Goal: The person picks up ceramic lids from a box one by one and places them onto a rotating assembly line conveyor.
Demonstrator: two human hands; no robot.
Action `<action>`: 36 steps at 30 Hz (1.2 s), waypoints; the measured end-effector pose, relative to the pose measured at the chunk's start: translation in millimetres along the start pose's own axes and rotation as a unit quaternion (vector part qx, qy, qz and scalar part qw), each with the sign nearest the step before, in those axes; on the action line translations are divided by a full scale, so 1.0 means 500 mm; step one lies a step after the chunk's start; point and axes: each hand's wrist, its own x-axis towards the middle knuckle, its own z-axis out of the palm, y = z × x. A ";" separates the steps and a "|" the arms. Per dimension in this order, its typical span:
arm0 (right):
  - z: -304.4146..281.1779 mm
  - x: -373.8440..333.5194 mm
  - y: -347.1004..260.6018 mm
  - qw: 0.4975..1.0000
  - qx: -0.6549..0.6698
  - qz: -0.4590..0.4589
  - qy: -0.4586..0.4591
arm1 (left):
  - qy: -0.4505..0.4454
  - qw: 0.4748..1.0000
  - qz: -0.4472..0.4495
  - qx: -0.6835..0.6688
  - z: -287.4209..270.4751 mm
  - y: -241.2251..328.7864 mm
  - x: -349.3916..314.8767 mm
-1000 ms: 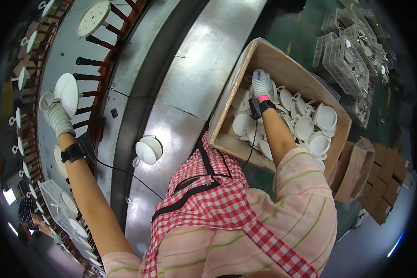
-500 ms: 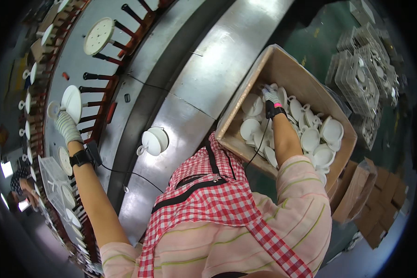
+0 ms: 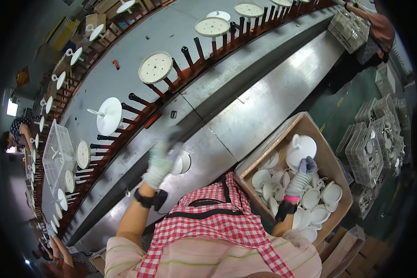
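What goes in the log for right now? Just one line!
left hand: blurred, above metal bench, grip unclear | right hand: holding white disc over carton | carton: more discs inside

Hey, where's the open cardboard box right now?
In the head view, the open cardboard box is right of centre, just right of the shiny metal bench, with the right hand holding a white disc over others inside.
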 end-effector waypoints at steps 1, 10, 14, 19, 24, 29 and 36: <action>0.049 -0.041 -0.141 0.995 -0.002 -0.028 -0.096 | -0.053 0.997 0.026 -0.050 0.012 0.032 0.027; 0.328 -0.404 -0.438 0.804 -0.067 -0.408 -0.426 | -0.115 0.880 -0.030 -0.460 -0.135 0.175 -0.045; 0.474 -0.482 -0.449 0.809 0.055 -0.364 -0.459 | -0.095 0.872 -0.019 -0.479 -0.237 0.121 -0.063; 0.666 -0.522 -0.536 0.850 0.121 -0.282 -0.428 | -0.112 0.901 0.010 -0.418 -0.372 0.003 -0.084; 0.844 -0.364 -0.528 0.841 -0.251 -0.420 -0.231 | -0.135 0.939 -0.043 -0.312 -0.459 -0.006 -0.152; 0.969 -0.490 -0.495 0.774 -0.300 -0.487 -0.272 | -0.117 0.984 0.023 -0.131 -0.594 -0.068 -0.132; 0.898 -0.595 -0.577 0.680 -0.326 -0.516 -0.406 | 0.050 0.997 -0.039 -0.038 -0.653 0.066 0.042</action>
